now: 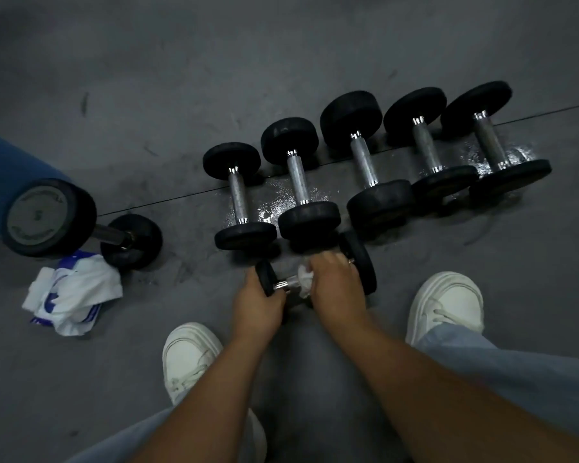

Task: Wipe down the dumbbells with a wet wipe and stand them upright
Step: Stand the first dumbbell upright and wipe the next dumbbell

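A small black dumbbell point(360, 262) lies crosswise on the grey floor between my shoes. My left hand point(256, 304) grips its left head. My right hand point(336, 282) presses a crumpled white wet wipe point(304, 279) around the metal handle. Behind it, several black dumbbells point(365, 158) with silver handles lie side by side in a row. One more dumbbell point(52, 217) stands upright at the left, seen from above.
A white and blue wipe packet point(71, 292) lies on the floor at the left, beside the upright dumbbell. A blue object point(0, 175) sits at the left edge. My white shoes point(188, 359) flank the hands. Wet patches shine on the floor point(271, 202) under the row.
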